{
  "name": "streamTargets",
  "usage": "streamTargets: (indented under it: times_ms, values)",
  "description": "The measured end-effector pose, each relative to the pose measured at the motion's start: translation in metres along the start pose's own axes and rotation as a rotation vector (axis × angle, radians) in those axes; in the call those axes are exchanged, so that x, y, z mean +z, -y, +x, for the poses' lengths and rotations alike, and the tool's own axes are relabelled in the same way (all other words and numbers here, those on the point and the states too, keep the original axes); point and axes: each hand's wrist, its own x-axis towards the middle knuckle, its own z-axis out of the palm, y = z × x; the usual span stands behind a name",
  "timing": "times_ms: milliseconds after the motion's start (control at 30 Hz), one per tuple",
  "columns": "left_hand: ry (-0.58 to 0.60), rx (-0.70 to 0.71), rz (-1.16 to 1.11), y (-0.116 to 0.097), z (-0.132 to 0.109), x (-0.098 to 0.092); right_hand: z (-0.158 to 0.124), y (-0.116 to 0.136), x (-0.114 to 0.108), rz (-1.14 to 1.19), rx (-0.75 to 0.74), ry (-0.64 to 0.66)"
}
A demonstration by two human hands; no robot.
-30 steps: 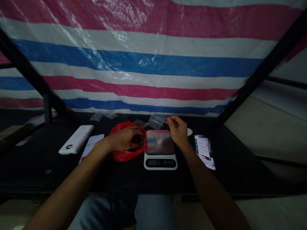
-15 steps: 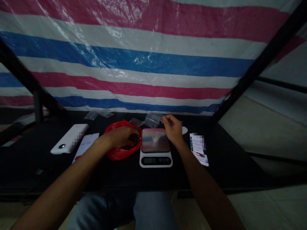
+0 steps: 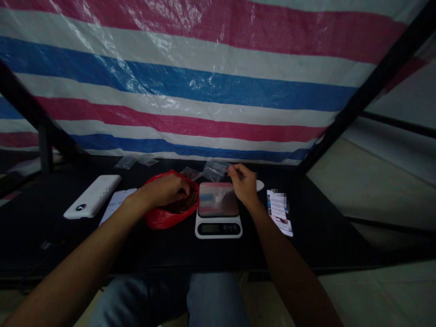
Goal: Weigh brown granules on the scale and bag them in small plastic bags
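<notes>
A red plastic bag (image 3: 161, 220) lies with its mouth wide, full of small brown pieces (image 3: 185, 204). Over the pieces, inside the bag's rim, is my left hand (image 3: 170, 190), fingers curled closed; whatever they grip is hidden. My right hand (image 3: 244, 184) is closed in a pinch at the edge of a clear plastic bag (image 3: 215, 170), just behind the scale. Between my hands stands a white kitchen scale (image 3: 218, 229) with a bare metal pan (image 3: 218, 200). Its display is too dim to read.
A white power bank (image 3: 91, 197) and a phone (image 3: 117, 204) lie at left, the phone partly under my left forearm. Another lit phone (image 3: 279, 213) is at right, near a white rounded object (image 3: 260, 185). More clear bags (image 3: 125, 162) lie by the striped sheet (image 3: 204, 118).
My left hand has lifted slightly out of the brown pieces, so more of them show. My right hand keeps its pinch by the clear bag. The whole view has shifted a little.
</notes>
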Motion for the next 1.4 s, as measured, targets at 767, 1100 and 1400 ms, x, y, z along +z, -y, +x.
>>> streamTargets:
  times_ms: [767,1100,1400]
  values:
    - [-0.040,0.281,-0.048,-0.086,0.052,-0.024,0.003,-0.007,-0.003,-0.013,0.014,-0.008]
    - [-0.034,0.267,0.007,-0.077,0.053,-0.019,0.002,-0.008,0.000,-0.004,0.000,0.005]
    - [-0.041,0.250,-0.015,-0.074,0.056,-0.016,0.003,-0.003,-0.001,-0.016,-0.003,0.046]
